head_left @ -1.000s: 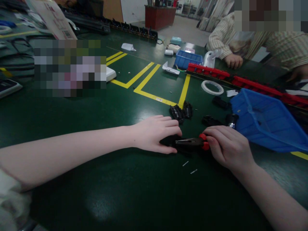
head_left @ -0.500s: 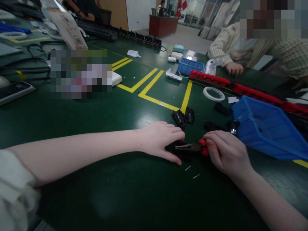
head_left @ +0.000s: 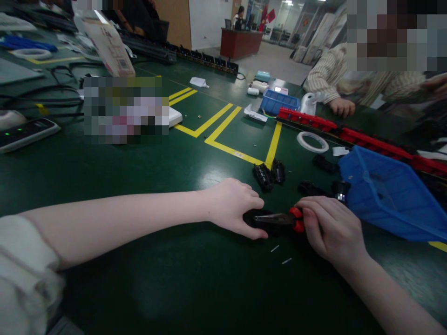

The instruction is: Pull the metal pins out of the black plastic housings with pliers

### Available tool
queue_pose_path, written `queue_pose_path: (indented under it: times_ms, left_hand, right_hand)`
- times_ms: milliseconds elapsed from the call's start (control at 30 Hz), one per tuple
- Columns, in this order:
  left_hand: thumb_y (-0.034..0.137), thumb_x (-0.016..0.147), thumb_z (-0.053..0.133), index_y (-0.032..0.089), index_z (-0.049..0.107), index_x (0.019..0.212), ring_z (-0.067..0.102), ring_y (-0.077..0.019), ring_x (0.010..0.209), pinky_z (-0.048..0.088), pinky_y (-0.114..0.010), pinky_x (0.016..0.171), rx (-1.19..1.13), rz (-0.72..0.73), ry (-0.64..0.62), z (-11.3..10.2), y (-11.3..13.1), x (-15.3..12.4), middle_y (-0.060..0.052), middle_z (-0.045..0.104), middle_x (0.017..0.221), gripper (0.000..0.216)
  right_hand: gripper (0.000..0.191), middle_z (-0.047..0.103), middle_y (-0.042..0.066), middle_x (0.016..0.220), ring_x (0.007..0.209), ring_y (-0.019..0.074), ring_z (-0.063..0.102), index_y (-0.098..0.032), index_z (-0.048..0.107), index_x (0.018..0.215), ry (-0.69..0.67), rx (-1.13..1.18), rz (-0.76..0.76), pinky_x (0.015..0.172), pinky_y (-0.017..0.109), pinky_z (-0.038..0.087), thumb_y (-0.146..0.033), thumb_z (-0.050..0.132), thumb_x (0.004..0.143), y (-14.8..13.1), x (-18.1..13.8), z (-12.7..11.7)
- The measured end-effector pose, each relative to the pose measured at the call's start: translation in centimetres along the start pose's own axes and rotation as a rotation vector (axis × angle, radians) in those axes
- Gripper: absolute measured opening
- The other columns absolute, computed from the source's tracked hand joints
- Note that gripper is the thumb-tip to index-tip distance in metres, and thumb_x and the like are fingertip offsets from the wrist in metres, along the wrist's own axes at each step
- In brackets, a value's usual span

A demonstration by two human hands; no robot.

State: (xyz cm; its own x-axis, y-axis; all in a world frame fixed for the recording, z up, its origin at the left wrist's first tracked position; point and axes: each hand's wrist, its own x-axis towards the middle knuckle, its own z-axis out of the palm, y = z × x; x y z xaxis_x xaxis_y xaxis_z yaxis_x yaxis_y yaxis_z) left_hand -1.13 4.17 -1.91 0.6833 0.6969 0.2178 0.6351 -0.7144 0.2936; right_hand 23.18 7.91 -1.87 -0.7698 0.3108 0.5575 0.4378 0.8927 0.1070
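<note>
Red-handled needle-nose pliers (head_left: pixel 275 218) are in my right hand (head_left: pixel 333 228), which is closed round their handles. Their jaws point left, over a dark part (head_left: pixel 254 217) on the table. My left hand (head_left: pixel 237 207) curls its fingers and thumb round that dark part, whose shape is mostly hidden. Two thin pale pins (head_left: pixel 281 254) lie on the table just in front of the pliers. Beyond my hands are two black ribbed shell pieces (head_left: pixel 263 177), side by side.
At the right stands a blue bin (head_left: pixel 391 195) with black parts beside it. A roll of white tape (head_left: pixel 312 142) and a long red strip (head_left: pixel 349 135) lie behind. Yellow tape lines (head_left: pixel 237 153) mark the green table. Across it, a person rests a hand (head_left: pixel 342 107).
The camera view has shifted slightly. My left fingers have drawn in more tightly round the dark part. The pliers remain in my right hand at about the same place.
</note>
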Motion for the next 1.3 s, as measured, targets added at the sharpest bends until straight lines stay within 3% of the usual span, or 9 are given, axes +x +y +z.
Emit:
queue_pose_path:
  times_ms: [300,400,600,800,967,1133,1300]
  left_hand:
    - [0.073,0.073,0.053,0.016,0.05,0.058,0.047,-0.0105,0.047,0.03,-0.024,0.046,-0.018,-0.017,-0.023,0.0,0.01,-0.04,0.002,0.053,0.054,0.059]
    - [0.074,0.071,0.054,0.017,0.05,0.064,0.049,-0.011,0.05,0.031,-0.024,0.047,-0.033,0.004,-0.01,-0.16,-0.01,-0.15,0.003,0.055,0.059,0.058]
    - [0.053,0.082,0.059,0.017,0.052,0.084,0.058,-0.0135,0.064,0.033,-0.024,0.049,-0.008,0.063,-0.033,-0.32,-0.21,-0.22,0.0,0.062,0.077,0.037]
    - [0.066,0.078,0.056,0.017,0.049,0.075,0.054,-0.0124,0.057,0.033,-0.024,0.049,-0.035,0.065,-0.026,-0.32,-0.42,-0.11,0.002,0.058,0.068,0.049]
    - [0.066,0.08,0.053,0.017,0.05,0.07,0.054,-0.0121,0.056,0.032,-0.024,0.048,-0.015,0.061,-0.017,-0.18,-0.27,-0.09,0.002,0.058,0.066,0.05]
    - [0.068,0.081,0.05,0.017,0.051,0.067,0.055,-0.013,0.054,0.031,-0.025,0.047,0.027,0.03,-0.006,0.0,0.01,-0.06,0.001,0.059,0.063,0.053]
    - [0.069,0.081,0.048,0.017,0.052,0.066,0.056,-0.014,0.054,0.032,-0.026,0.049,0.057,0.011,-0.011,-0.04,-0.01,-0.07,0.001,0.06,0.061,0.054]
  right_hand:
    - [0.015,0.065,0.006,0.082,0.076,0.0186,0.062,-0.018,0.055,0.092,0.03,0.005,-0.007,0.067,0.033,0.05,-0.009,0.046,0.084,-0.12,0.0,0.03]
    - [0.014,0.065,0.007,0.081,0.076,0.0188,0.062,-0.017,0.056,0.091,0.024,0.01,0.002,0.066,0.033,0.049,-0.009,0.046,0.084,-0.05,-0.04,0.07]
    - [0.014,0.065,0.007,0.082,0.076,0.0189,0.062,-0.018,0.056,0.09,0.008,0.035,0.032,0.066,0.033,0.05,-0.01,0.045,0.085,0.15,-0.13,0.17]
    - [0.014,0.065,0.007,0.082,0.076,0.0184,0.061,-0.018,0.056,0.089,0.004,0.052,0.05,0.066,0.032,0.049,-0.011,0.044,0.085,0.18,-0.22,0.1]
    - [0.014,0.064,0.006,0.082,0.075,0.0179,0.061,-0.018,0.054,0.089,-0.014,0.075,0.06,0.064,0.032,0.047,-0.012,0.042,0.086,0.23,-0.1,0.11]
    - [0.016,0.062,0.007,0.086,0.077,0.0187,0.059,-0.019,0.054,0.094,-0.121,0.14,0.06,0.064,0.032,0.047,-0.024,0.04,0.09,0.56,-0.07,0.23]
    - [0.035,0.058,0.007,0.086,0.073,0.0193,0.053,-0.019,0.052,0.095,-0.278,0.232,0.069,0.063,0.035,0.042,-0.051,0.041,0.088,0.74,-0.02,0.41]
